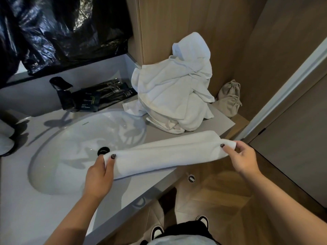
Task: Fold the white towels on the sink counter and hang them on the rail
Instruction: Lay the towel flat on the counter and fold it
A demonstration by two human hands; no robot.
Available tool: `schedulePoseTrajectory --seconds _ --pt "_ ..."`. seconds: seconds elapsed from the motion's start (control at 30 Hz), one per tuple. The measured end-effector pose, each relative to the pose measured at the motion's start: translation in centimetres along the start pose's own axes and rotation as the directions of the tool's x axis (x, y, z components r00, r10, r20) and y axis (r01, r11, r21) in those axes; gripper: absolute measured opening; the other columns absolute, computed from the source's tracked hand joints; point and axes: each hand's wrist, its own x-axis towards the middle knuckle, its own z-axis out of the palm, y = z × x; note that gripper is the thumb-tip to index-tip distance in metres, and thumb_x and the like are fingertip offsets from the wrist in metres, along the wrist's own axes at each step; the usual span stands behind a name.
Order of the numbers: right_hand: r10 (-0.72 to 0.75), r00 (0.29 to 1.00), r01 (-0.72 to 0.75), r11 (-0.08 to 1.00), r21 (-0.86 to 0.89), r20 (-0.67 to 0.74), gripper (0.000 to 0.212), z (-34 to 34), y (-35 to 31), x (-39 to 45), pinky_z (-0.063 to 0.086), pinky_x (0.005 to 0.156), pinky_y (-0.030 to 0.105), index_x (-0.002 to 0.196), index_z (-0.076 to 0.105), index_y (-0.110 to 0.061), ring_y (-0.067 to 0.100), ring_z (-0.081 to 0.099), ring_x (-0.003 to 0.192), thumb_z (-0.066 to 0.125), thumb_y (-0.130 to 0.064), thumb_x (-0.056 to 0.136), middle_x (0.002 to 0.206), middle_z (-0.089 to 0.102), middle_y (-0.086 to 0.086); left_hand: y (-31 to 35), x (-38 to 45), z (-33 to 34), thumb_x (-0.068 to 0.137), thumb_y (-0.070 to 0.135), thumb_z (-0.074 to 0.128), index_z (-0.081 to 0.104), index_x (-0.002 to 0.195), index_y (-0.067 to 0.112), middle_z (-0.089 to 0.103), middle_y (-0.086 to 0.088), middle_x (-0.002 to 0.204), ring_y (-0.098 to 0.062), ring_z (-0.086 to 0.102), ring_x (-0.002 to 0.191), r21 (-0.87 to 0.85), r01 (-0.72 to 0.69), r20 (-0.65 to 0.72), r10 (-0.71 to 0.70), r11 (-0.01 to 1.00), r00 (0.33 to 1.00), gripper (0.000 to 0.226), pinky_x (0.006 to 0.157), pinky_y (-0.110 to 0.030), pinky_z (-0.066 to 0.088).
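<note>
A folded white towel (166, 152) is held stretched over the front edge of the sink counter (224, 121), partly above the basin (70, 147); its long axis runs left to right, rising slightly toward the right. The left end is pinched by the left hand (99, 175), thumb on top; the right end is pinched by the right hand (242, 156). An unfolded pile of towels (175, 85) is seen behind, well apart; no rail is visible, so its direction cannot be told.
</note>
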Motion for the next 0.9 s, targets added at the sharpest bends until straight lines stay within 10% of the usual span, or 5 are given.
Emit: schedulePoseTrajectory --seconds 0.23,0.4,0.7,0.9 --pt "-0.041 0.994 0.053 0.99 -0.128 0.098 0.014 2.9 0.1 1.4 0.048 0.063 0.027 0.094 0.053 -0.024 0.015 0.06 0.088 0.05 -0.035 0.1 0.094 0.06 -0.003 -0.5 2.5 0.4 0.101 0.048 0.034 0.05 0.107 0.008 0.054 -0.011 0.082 -0.032 0.049 0.074 0.153 0.155 -0.028 -0.152 0.976 0.988 0.044 0.069 -0.04 0.042" --pt "0.028 0.995 0.012 0.926 -0.377 0.1 0.022 4.7 0.6 2.1 0.055 0.074 0.048 0.109 0.05 -0.016 0.028 0.061 0.087 0.042 -0.036 0.102 0.096 0.062 0.008 -1.3 3.1 0.6 0.101 0.046 0.035 0.043 0.091 0.011 0.052 -0.013 0.075 -0.04 0.056 0.076 0.299 0.164 0.024 -0.18 0.94 0.983 0.038 0.068 -0.042 0.044" --pt "0.02 0.998 0.024 0.8 -0.6 0.066 0.033 6.3 0.0 3.9 0.044 0.067 0.037 0.12 0.053 -0.013 0.038 0.059 0.086 0.045 -0.037 0.1 0.101 0.065 0.018 -1.5 7.0 1.1 0.105 0.038 0.036 0.046 0.067 0.005 0.051 -0.011 0.068 -0.026 0.048 0.068 0.441 0.235 0.299 -0.389 0.866 0.871 0.052 0.065 -0.036 0.031" --pt "-0.095 0.991 0.135 0.722 -0.679 0.096 0.025 6.7 -1.3 4.8 0.038 0.06 0.034 0.11 0.052 -0.012 0.031 0.054 0.071 0.045 -0.034 0.1 0.077 0.052 0.003 -2.3 5.8 1.4 0.104 0.041 0.038 0.058 0.101 -0.003 0.056 -0.014 0.095 -0.032 0.051 0.089 0.263 0.352 0.272 -0.419 0.898 0.867 0.048 0.078 -0.036 0.033"
